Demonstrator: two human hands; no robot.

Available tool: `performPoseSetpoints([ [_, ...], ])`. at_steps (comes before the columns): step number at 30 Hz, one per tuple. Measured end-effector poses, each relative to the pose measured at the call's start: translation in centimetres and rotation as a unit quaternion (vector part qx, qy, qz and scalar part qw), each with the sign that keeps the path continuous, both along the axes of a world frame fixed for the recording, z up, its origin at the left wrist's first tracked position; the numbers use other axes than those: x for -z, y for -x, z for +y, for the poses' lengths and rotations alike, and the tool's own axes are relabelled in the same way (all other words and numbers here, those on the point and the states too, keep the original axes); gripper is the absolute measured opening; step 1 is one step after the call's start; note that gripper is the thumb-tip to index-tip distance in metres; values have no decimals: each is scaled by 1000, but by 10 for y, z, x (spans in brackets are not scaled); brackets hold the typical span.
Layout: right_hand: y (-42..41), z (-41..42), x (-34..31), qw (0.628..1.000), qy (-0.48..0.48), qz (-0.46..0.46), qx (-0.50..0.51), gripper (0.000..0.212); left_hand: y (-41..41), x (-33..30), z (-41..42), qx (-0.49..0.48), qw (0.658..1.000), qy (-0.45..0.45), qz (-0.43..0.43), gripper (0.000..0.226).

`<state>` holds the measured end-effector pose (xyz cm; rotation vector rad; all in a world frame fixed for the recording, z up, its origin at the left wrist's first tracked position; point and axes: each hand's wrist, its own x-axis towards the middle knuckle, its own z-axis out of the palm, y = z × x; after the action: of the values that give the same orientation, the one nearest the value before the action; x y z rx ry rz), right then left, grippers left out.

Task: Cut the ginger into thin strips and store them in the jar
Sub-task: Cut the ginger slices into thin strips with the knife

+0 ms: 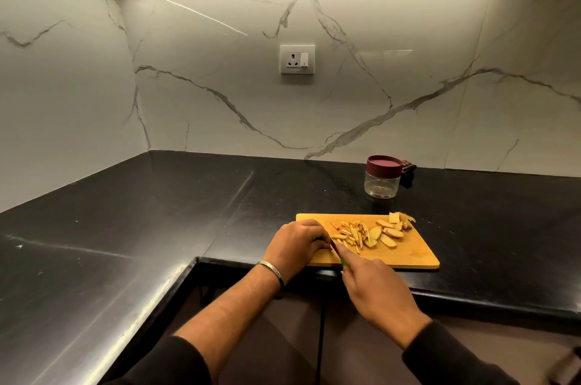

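Observation:
A wooden cutting board (415, 251) lies at the front edge of the black counter. On it are thin ginger strips (350, 232) in a loose pile, with flat ginger slices (388, 235) to their right. My left hand (295, 243) is curled at the board's left end, pressing down on a ginger piece hidden under its fingers. My right hand (374, 287) grips a knife (336, 249) with a green handle, its blade pointing toward my left fingertips. A clear jar (382, 185) with a maroon lid stands closed behind the board.
The black L-shaped counter (125, 227) wraps around to the left. A dark small object (408, 172) sits behind the jar against the marble wall. A wall socket (297, 59) is above. The counter's front edge (487, 299) runs just below the board.

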<state>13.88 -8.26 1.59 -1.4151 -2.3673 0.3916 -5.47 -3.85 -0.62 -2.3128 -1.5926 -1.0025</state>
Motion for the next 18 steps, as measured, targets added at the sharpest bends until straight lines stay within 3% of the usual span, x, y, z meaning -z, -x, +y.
performPoseSetpoints([
  [11,-6,-7,5,999,-28,-41,1,58,0,0,2,-9,1000,7,-4,10],
  [18,-24,-28,4,985,-92,-141,25,62,0,0,-1,-1,1000,7,-10,10],
])
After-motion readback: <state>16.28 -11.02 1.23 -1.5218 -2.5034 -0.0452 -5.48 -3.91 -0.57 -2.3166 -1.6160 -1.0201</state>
